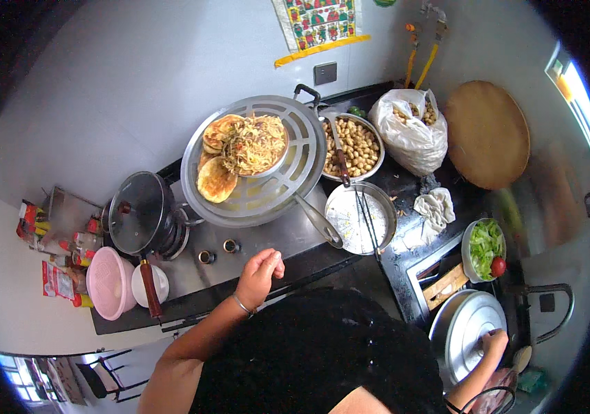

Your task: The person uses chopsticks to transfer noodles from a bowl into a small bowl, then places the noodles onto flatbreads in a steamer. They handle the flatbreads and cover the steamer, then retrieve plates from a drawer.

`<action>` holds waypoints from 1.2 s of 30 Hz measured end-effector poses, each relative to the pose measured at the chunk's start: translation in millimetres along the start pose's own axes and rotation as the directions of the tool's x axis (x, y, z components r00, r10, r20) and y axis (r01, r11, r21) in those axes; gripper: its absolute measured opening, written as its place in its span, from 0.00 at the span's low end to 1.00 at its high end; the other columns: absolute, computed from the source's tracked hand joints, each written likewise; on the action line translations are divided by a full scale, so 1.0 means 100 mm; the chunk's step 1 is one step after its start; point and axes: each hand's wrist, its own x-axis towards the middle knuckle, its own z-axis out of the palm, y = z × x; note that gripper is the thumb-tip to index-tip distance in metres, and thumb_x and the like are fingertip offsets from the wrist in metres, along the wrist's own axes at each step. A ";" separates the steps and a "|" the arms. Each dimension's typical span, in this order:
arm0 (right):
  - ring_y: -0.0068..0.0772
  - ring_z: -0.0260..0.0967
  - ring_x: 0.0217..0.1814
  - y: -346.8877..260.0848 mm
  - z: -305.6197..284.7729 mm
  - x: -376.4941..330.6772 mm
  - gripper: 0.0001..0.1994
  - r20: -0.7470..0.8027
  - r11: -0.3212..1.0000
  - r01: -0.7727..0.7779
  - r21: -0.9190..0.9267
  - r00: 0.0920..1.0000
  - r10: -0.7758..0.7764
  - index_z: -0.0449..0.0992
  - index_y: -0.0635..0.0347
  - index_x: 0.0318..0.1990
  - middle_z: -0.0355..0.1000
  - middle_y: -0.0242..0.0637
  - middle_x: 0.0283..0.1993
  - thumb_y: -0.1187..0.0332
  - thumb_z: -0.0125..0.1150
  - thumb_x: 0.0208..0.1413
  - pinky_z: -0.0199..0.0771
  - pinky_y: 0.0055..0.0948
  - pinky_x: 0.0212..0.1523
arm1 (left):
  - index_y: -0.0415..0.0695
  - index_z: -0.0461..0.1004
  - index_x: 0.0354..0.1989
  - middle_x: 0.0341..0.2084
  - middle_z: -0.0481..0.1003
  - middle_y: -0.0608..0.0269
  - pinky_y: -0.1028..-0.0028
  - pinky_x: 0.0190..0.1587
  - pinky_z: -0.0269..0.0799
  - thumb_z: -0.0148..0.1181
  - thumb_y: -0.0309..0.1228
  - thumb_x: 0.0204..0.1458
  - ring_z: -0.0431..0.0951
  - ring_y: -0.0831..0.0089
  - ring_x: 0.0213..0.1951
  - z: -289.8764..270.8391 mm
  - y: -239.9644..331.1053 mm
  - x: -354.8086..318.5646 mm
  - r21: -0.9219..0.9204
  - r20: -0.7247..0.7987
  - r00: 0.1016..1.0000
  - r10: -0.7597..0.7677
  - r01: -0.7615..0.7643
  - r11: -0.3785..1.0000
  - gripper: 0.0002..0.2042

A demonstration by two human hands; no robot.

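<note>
While the right hand [494,343] gripped the metal lid [471,317] near its middle, over the silver pot [442,330], keeping that hold centred and the lid level seemed wisest; well left of the lid, the left hand [260,276] was loosely curled, whether around anything I could not tell. Just beyond the lid, a bowl [466,259] held lettuce [486,240] and a tomato [498,267], while farther off to its left stood a pan [379,164] of tan, nut-like pieces [360,148] and a slotted rack [302,148] bearing flatbreads [216,181] and food shreds [257,145].
</note>
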 end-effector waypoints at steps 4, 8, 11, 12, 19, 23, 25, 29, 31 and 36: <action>0.49 0.72 0.29 -0.30 -0.54 0.03 0.07 -0.064 0.980 0.191 -0.060 0.979 -0.195 0.75 0.68 0.23 0.72 0.52 0.25 0.74 0.58 0.31 0.72 0.37 0.35 | 0.42 0.64 0.22 0.19 0.65 0.69 0.79 0.32 0.62 0.43 0.35 0.59 0.64 0.80 0.25 -0.13 0.02 -0.06 0.012 -0.046 0.999 -0.003 0.004 1.000 0.14; 0.28 0.62 0.18 -1.05 -1.25 0.10 0.05 -0.082 0.917 0.370 0.147 0.929 -0.361 0.69 0.71 0.20 0.65 0.41 0.15 0.76 0.54 0.34 0.63 0.29 0.22 | 0.42 0.62 0.21 0.19 0.64 0.66 0.78 0.31 0.60 0.41 0.32 0.59 0.63 0.78 0.24 -0.28 0.00 -0.14 -0.060 -0.092 0.996 -0.012 0.006 0.998 0.14; 0.20 0.60 0.21 -1.86 -1.73 -0.02 0.03 -0.164 0.823 0.483 0.299 0.876 -0.454 0.69 0.69 0.24 0.65 0.33 0.18 0.78 0.55 0.40 0.63 0.24 0.23 | 0.42 0.61 0.21 0.19 0.63 0.64 0.77 0.31 0.59 0.40 0.31 0.59 0.63 0.76 0.24 -0.39 -0.03 -0.17 -0.064 -0.096 0.995 -0.002 -0.004 0.998 0.14; 0.20 0.61 0.22 -2.17 -1.89 -0.07 0.04 -0.250 0.766 0.583 0.271 0.811 -0.529 0.70 0.69 0.26 0.66 0.33 0.20 0.78 0.55 0.40 0.64 0.23 0.24 | 0.42 0.60 0.21 0.18 0.63 0.64 0.77 0.31 0.59 0.40 0.31 0.59 0.63 0.76 0.24 -0.44 -0.05 -0.19 -0.067 -0.099 0.995 0.003 -0.010 0.998 0.14; 0.21 0.67 0.27 -4.03 -2.56 -0.24 0.11 -0.439 0.430 0.822 0.374 0.565 -0.699 0.76 0.68 0.36 0.70 0.35 0.26 0.76 0.59 0.42 0.68 0.21 0.31 | 0.41 0.62 0.21 0.18 0.63 0.68 0.79 0.30 0.60 0.43 0.32 0.58 0.62 0.79 0.23 -0.73 -0.10 -0.38 -0.136 -0.184 0.983 0.008 -0.034 0.990 0.14; 0.21 0.69 0.29 -5.18 -2.61 -0.53 0.12 -0.388 0.201 0.878 0.435 0.384 -0.838 0.76 0.69 0.35 0.74 0.38 0.28 0.70 0.62 0.43 0.70 0.23 0.34 | 0.41 0.62 0.20 0.17 0.64 0.67 0.78 0.30 0.59 0.42 0.31 0.58 0.62 0.79 0.23 -0.94 -0.18 -0.54 -0.158 -0.284 0.959 0.003 -0.050 0.986 0.14; 0.30 0.74 0.32 -5.65 -2.53 -0.65 0.13 -0.374 0.106 0.918 0.381 0.258 -0.891 0.77 0.66 0.35 0.76 0.43 0.31 0.69 0.61 0.41 0.73 0.28 0.37 | 0.41 0.62 0.20 0.17 0.64 0.67 0.78 0.30 0.59 0.42 0.31 0.58 0.62 0.79 0.23 -1.01 -0.16 -0.64 -0.148 -0.334 0.942 -0.009 -0.042 0.988 0.14; 0.39 0.75 0.33 -6.42 -2.21 -1.01 0.13 -0.282 -0.025 0.943 0.331 0.074 -0.957 0.78 0.64 0.33 0.75 0.47 0.30 0.66 0.59 0.40 0.73 0.31 0.38 | 0.42 0.62 0.19 0.17 0.64 0.67 0.78 0.30 0.59 0.42 0.32 0.58 0.62 0.79 0.23 -1.17 -0.19 -0.81 -0.183 -0.419 0.908 0.001 -0.086 0.979 0.14; 0.41 0.75 0.33 -6.69 -2.01 -1.12 0.13 -0.241 -0.025 0.954 0.298 0.050 -0.969 0.78 0.63 0.33 0.75 0.47 0.30 0.66 0.59 0.40 0.73 0.32 0.39 | 0.42 0.62 0.19 0.17 0.64 0.67 0.78 0.30 0.59 0.42 0.32 0.58 0.62 0.79 0.23 -1.25 -0.20 -0.88 -0.165 -0.453 0.891 0.004 -0.088 0.982 0.14; 0.43 0.74 0.34 -7.11 -1.55 -1.27 0.13 -0.168 -0.048 0.957 0.285 0.000 -0.986 0.78 0.61 0.34 0.75 0.46 0.32 0.66 0.60 0.39 0.73 0.33 0.40 | 0.41 0.62 0.19 0.17 0.64 0.67 0.78 0.30 0.59 0.42 0.32 0.57 0.62 0.79 0.23 -1.38 -0.20 -1.00 -0.150 -0.509 0.861 0.002 -0.090 0.985 0.14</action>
